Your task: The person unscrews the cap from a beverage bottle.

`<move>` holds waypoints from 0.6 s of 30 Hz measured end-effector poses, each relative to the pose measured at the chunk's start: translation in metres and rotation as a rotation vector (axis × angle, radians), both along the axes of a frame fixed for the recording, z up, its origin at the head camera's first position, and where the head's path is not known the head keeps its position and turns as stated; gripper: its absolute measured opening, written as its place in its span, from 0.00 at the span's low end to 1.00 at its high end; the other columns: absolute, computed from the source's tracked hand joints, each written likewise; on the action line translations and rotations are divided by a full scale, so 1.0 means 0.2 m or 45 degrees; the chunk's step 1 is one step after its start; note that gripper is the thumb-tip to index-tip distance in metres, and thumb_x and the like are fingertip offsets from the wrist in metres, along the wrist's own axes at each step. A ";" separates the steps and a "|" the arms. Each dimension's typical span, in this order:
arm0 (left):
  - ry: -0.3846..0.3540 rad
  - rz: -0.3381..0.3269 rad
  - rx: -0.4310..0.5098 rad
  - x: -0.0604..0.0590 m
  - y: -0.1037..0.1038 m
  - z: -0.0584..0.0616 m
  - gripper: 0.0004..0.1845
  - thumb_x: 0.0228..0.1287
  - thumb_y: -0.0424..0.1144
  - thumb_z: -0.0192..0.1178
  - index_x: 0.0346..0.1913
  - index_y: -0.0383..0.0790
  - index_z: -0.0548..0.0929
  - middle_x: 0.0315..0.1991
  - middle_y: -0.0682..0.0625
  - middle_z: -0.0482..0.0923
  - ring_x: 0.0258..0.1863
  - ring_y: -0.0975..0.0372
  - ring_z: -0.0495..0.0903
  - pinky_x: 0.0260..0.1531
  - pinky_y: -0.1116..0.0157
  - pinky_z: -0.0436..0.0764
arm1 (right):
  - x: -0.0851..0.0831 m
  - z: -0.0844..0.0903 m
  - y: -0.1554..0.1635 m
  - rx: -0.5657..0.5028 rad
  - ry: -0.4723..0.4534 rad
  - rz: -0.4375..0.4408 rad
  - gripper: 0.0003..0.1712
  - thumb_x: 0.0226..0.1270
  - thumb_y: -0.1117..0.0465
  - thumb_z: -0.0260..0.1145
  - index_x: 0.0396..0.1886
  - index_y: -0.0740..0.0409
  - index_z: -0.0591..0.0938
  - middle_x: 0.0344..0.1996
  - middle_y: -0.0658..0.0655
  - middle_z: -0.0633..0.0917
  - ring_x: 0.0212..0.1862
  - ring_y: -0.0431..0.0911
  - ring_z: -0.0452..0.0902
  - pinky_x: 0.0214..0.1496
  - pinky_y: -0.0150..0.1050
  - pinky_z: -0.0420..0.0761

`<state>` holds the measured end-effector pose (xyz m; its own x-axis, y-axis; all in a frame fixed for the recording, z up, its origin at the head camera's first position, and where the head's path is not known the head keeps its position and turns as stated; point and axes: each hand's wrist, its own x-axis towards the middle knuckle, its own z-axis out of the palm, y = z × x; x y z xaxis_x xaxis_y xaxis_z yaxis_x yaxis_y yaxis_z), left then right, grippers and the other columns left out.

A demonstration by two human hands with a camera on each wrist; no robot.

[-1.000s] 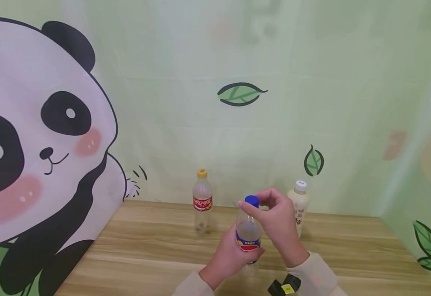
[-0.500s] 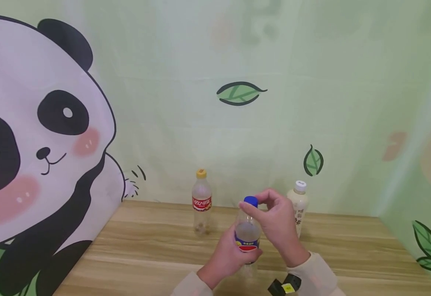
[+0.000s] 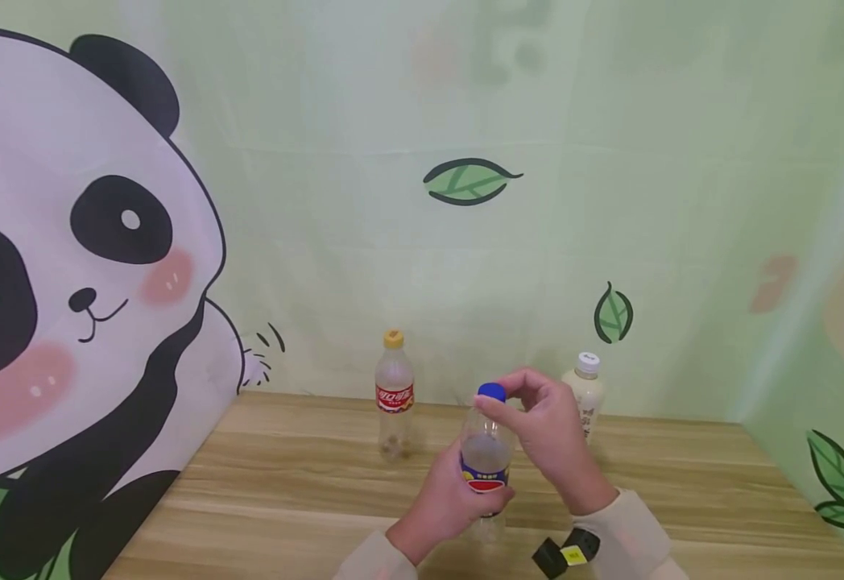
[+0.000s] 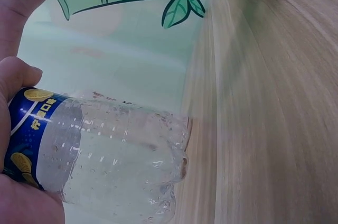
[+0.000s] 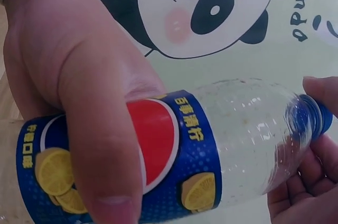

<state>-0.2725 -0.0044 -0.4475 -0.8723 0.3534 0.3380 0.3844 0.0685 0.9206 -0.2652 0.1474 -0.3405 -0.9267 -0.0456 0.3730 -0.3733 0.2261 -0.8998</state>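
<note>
A clear plastic soda bottle (image 3: 486,453) with a blue lemon label stands roughly upright over the wooden table. My left hand (image 3: 442,501) grips it round the label, the thumb crossing the front in the right wrist view. At the top, my right hand (image 3: 551,423) pinches the blue cap (image 3: 492,392) between thumb and fingers. The cap sits on the bottle's neck; how tight it is cannot be seen. In the left wrist view the bottle's ribbed base (image 4: 177,166) appears close to the table; contact is unclear. The bottle looks empty apart from droplets.
A clear bottle with a red label and yellow cap (image 3: 395,399) stands behind, to the left. Partly hidden by my right hand, a cream bottle with a white cap (image 3: 587,395) stands at the right. A panda-printed backdrop (image 3: 335,242) rises behind the table (image 3: 284,475).
My right thumb has shifted slightly right on the cap, and the right wrist has moved a little right. The left hand's hold on the bottle looks the same.
</note>
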 end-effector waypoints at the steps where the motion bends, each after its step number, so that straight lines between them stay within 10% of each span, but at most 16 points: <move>1: 0.000 0.000 -0.002 0.00 0.00 0.00 0.32 0.52 0.37 0.77 0.60 0.46 0.74 0.45 0.51 0.83 0.41 0.64 0.82 0.48 0.68 0.82 | 0.00 0.00 0.00 0.002 0.002 0.017 0.18 0.57 0.52 0.81 0.39 0.57 0.86 0.40 0.54 0.88 0.47 0.48 0.84 0.60 0.36 0.80; 18: 0.002 -0.004 -0.001 0.01 0.00 0.00 0.32 0.53 0.38 0.78 0.60 0.45 0.75 0.45 0.51 0.83 0.42 0.65 0.82 0.48 0.68 0.82 | -0.03 -0.01 0.05 -0.024 0.021 0.154 0.15 0.60 0.59 0.78 0.43 0.63 0.86 0.38 0.51 0.88 0.46 0.47 0.84 0.57 0.36 0.82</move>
<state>-0.2711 -0.0045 -0.4480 -0.8708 0.3562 0.3389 0.3859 0.0681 0.9200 -0.2710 0.1569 -0.3422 -0.9085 -0.1499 0.3899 -0.4116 0.1618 -0.8969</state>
